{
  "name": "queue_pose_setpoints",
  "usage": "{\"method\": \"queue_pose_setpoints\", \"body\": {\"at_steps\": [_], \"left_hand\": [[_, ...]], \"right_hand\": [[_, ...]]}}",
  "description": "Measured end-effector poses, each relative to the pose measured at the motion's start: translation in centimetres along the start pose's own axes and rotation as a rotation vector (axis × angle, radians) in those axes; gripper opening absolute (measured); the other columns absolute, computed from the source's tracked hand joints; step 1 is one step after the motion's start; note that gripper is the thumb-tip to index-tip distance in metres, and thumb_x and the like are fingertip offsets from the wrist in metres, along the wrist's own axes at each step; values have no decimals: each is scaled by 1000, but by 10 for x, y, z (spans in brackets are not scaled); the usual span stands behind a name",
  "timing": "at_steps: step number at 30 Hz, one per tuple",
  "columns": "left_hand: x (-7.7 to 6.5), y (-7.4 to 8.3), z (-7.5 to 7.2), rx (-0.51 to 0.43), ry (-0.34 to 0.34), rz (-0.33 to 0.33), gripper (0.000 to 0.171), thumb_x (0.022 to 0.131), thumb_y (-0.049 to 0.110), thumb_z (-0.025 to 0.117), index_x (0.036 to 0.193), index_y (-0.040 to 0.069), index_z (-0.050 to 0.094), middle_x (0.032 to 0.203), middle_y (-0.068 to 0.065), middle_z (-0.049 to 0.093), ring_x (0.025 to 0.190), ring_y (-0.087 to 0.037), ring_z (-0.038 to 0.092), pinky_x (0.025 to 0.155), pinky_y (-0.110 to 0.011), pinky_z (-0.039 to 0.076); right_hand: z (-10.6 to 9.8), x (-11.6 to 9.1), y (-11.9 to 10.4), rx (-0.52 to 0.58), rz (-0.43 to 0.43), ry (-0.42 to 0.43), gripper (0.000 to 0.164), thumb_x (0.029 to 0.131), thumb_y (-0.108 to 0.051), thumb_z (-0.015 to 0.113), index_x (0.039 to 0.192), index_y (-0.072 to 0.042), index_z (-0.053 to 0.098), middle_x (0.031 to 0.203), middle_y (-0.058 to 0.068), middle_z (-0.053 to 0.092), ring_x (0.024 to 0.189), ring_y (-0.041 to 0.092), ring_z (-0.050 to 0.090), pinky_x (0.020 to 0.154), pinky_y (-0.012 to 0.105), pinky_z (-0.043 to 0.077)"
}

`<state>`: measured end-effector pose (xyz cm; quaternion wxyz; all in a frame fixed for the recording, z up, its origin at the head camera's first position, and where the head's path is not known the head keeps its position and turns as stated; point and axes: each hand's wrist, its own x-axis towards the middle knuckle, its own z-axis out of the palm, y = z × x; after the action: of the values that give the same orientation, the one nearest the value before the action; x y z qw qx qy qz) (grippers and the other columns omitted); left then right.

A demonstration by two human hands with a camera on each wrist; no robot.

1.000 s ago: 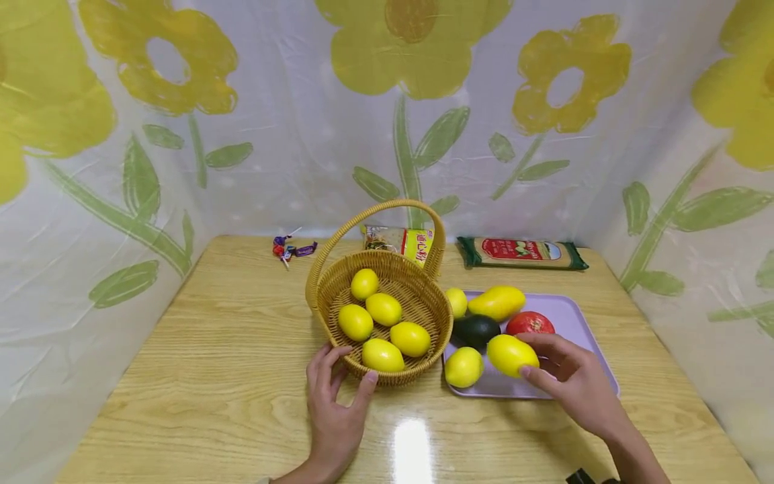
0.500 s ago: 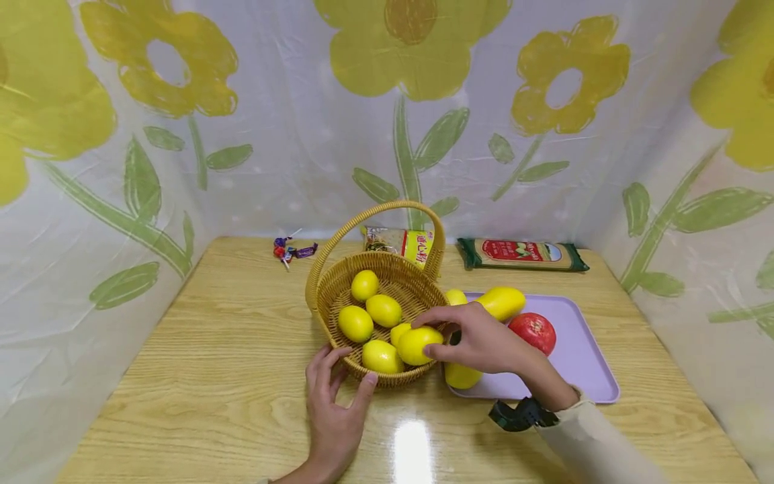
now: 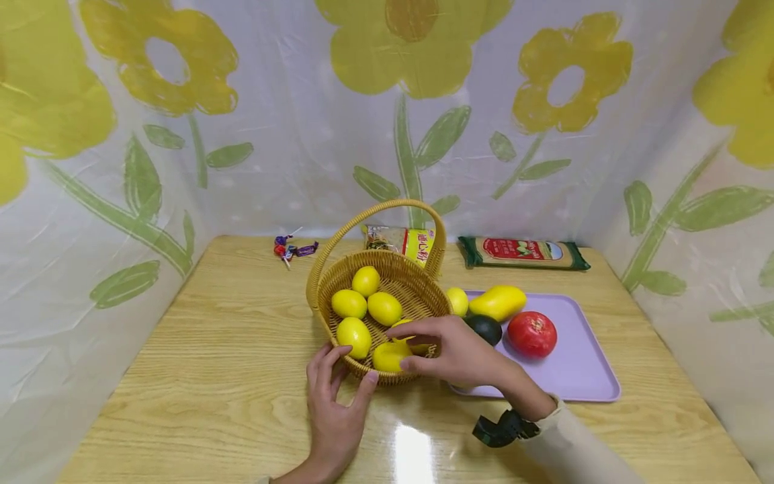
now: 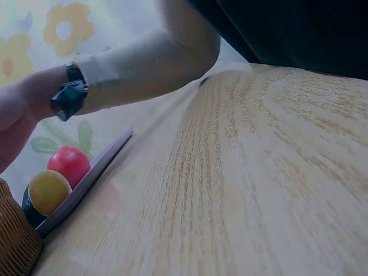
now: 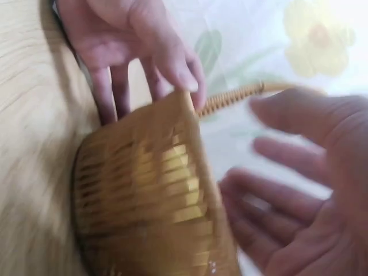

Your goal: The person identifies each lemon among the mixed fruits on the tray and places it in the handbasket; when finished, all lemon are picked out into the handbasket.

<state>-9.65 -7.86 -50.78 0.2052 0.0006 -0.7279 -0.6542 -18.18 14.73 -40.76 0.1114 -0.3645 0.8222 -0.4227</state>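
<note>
My left hand (image 3: 336,407) grips the near-left rim of a round wicker basket (image 3: 417,286) with a tall handle. Its thumb and fingers on that rim also show in the right wrist view. Several lemons (image 3: 384,308) lie inside the basket. My right hand (image 3: 462,353) reaches over the basket's right rim, its fingertips beside a lemon (image 3: 388,357) at the front. In the right wrist view, blurred, that hand's (image 5: 305,190) thumb and fingers stand apart with no fruit visible between them. Part of another lemon is hidden under the right hand.
Right of the basket lies a purple tray (image 3: 583,363) with a mango (image 3: 498,303), an avocado (image 3: 486,329), a pomegranate (image 3: 532,334) and a lemon (image 3: 457,302). Behind are a pasta bag (image 3: 417,245), a noodle pack (image 3: 523,253) and wrapped candies (image 3: 289,250).
My right hand has carried a lemon leftward from the tray into the basket and loosened its fingers from it. Lemons inside have rolled left. My left hand stays on the rim.
</note>
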Motion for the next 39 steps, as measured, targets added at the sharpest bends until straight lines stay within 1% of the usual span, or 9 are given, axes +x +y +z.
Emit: {"method": "queue_pose_setpoints", "body": {"at_steps": [5, 9, 12, 16, 20, 27, 31, 35, 39], "left_hand": [[-1, 1, 1, -1, -6, -23, 53, 97, 13, 86, 143, 8, 61, 163, -15, 36, 147, -29, 47, 123, -23, 46], [-1, 1, 0, 10, -8, -23, 52, 98, 14, 84, 143, 7, 60, 163, -16, 36, 149, -34, 46, 123, -22, 45], [0, 0, -1, 14, -7, -20, 52, 98, 14, 84, 143, 6, 60, 163, -16, 37, 149, -36, 46, 123, -21, 45], [0, 0, 0, 17, -3, -25, 52, 98, 14, 84, 143, 7, 60, 163, -14, 36, 149, -33, 46, 123, -20, 45], [-1, 0, 0, 17, 1, -33, 53, 97, 14, 85, 143, 9, 60, 163, -12, 36, 149, -30, 46, 122, -19, 45], [1, 0, 0, 11, 1, -19, 51, 98, 13, 85, 143, 8, 61, 163, -16, 36, 150, -33, 45, 122, -20, 45], [1, 1, 0, 4, 4, -14, 51, 97, 12, 85, 142, 7, 61, 163, -15, 37, 149, -32, 45, 122, -19, 45], [1, 0, 2, 0, 2, -25, 53, 96, 13, 86, 142, 8, 61, 164, -14, 36, 149, -30, 45, 123, -22, 45], [0, 1, 2, 4, 1, -34, 52, 97, 14, 86, 142, 9, 61, 165, -14, 36, 150, -32, 45, 123, -19, 44]], "right_hand": [[-16, -33, 23, 286, 19, 103, 40, 103, -11, 77, 143, -9, 71, 144, 19, 72, 130, 38, 71, 112, 52, 60], [-28, -59, 42, 378, 18, 148, 39, 104, 0, 70, 143, -4, 70, 143, 27, 69, 132, 37, 69, 114, 46, 59], [-32, -74, 52, 321, 48, 170, 40, 103, 0, 73, 142, -4, 70, 143, 26, 70, 134, 31, 69, 116, 37, 57], [-31, -91, 61, 79, 99, 180, 42, 98, -12, 83, 140, -13, 75, 141, 9, 76, 135, 16, 68, 116, 18, 50], [-25, -105, 67, -94, 119, 193, 44, 93, -16, 90, 134, -26, 78, 135, -9, 77, 131, 7, 68, 114, 15, 50], [-12, -114, 75, 137, 187, 203, 48, 96, -15, 87, 141, -20, 71, 143, 5, 72, 126, 20, 72, 104, 33, 64], [-11, -114, 74, 129, 202, 226, 46, 96, -20, 87, 140, -20, 71, 141, 6, 73, 120, 22, 75, 100, 29, 65], [-31, -116, 62, 111, 187, 236, 43, 98, -15, 85, 138, -17, 71, 137, 8, 73, 117, 18, 75, 100, 26, 65], [-52, -105, 45, 122, 99, 254, 43, 99, -4, 81, 140, -11, 70, 139, 14, 70, 120, 19, 74, 101, 27, 65]]}}
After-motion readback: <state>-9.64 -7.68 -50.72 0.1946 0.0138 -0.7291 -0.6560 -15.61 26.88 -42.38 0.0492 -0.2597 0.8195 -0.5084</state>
